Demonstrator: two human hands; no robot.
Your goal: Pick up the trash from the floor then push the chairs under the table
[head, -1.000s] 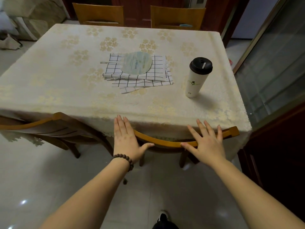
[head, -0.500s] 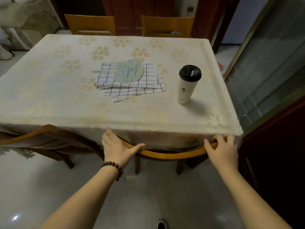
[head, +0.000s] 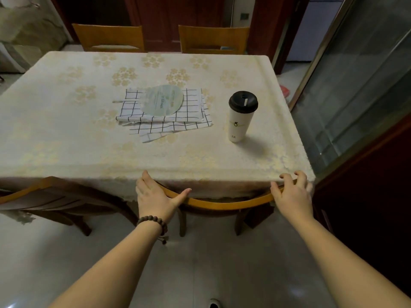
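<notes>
Near chair: its curved top rail is sitting just under the hanging edge of the tablecloth, with the seat hidden beneath the table and two legs showing on the floor. Left hand: lying open and flat on the rail's left end, thumb spread along the wood, a bead bracelet circling the wrist. Right hand: curling loosely over the rail's right end at the table corner, fingers bent against the cloth. Second chair: standing to the left, partly under the table. On top, a cup is standing upright beside checked cloths that are carrying a round fan. Two far chairs are facing the opposite edge.
</notes>
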